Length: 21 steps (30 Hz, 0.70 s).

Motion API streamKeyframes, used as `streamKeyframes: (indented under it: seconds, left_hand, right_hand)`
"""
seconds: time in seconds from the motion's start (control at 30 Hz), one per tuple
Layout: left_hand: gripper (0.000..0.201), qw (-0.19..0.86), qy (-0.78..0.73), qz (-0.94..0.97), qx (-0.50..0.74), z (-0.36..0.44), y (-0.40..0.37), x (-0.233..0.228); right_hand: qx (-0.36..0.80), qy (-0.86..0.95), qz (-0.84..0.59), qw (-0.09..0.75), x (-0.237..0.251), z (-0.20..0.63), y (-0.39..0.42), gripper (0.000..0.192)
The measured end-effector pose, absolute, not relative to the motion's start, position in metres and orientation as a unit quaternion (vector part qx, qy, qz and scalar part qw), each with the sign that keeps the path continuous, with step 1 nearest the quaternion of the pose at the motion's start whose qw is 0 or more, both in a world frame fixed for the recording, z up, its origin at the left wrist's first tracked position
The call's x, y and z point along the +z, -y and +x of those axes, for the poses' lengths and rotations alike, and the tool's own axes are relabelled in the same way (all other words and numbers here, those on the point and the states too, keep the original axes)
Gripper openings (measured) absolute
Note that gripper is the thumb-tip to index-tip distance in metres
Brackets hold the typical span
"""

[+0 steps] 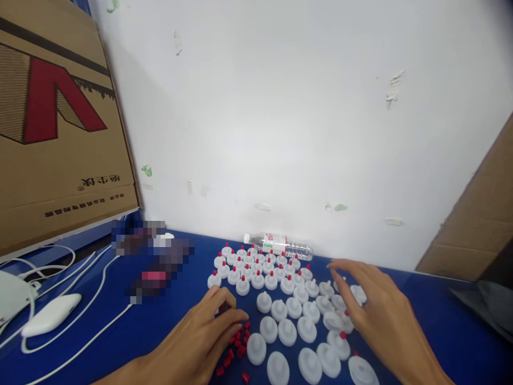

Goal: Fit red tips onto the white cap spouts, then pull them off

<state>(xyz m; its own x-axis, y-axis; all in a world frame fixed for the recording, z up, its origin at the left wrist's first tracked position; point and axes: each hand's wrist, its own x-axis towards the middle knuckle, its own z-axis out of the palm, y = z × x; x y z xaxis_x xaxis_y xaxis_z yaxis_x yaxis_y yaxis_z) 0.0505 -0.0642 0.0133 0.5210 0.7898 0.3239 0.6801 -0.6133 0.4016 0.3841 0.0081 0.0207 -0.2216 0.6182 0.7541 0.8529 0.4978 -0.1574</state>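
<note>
White wall [280,107] fills most of the view, paint chipped in spots. A large cardboard box [56,123] with a red mark leans at far left; a second cardboard piece [476,214] stands at far right. Blue table [168,315] runs across the bottom.

Left edge of table: white charger block [50,314] with white cables [86,278] looping round it. A clear water bottle [279,244] lies on its side against the wall, behind the caps.

White caps [280,299], many, stand nozzle-up in loose rows at table centre. Rear rows carry red tips; the nearer ones are bare white. Small loose red tips [236,345] lie scattered on the table just left of the bare caps.

Left hand [204,337]: palm down, fingers curled in, fingertips bunched over the scattered red tips at the left border of the caps. Whether a tip is pinched between them cannot be told.

Right hand [380,315]: palm down, fingers spread and slightly bent, resting over the caps on the right side of the group. Fingertips touch or hover at cap tops; nothing visibly gripped.
</note>
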Motion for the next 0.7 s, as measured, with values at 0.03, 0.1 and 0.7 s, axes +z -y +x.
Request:
streamKeyframes:
  seconds: [0.03, 0.1, 0.7]
  left_hand:
    - [0.028, 0.112, -0.423, 0.868, 0.236, 0.05, 0.063, 0.013]
    - [0.028, 0.107, -0.42, 0.871, 0.23, 0.049, 0.061, 0.011]
    - [0.024, 0.092, -0.421, 0.873, 0.228, 0.05, 0.054, 0.008]
  right_hand:
    - [-0.126, 0.766, -0.495, 0.391, 0.024, 0.387, -0.008, 0.024]
    - [-0.061, 0.768, -0.531, 0.353, 0.032, 0.393, -0.007, 0.026]
    - [0.33, 0.799, -0.487, 0.123, 0.032, 0.401, -0.008, 0.006]
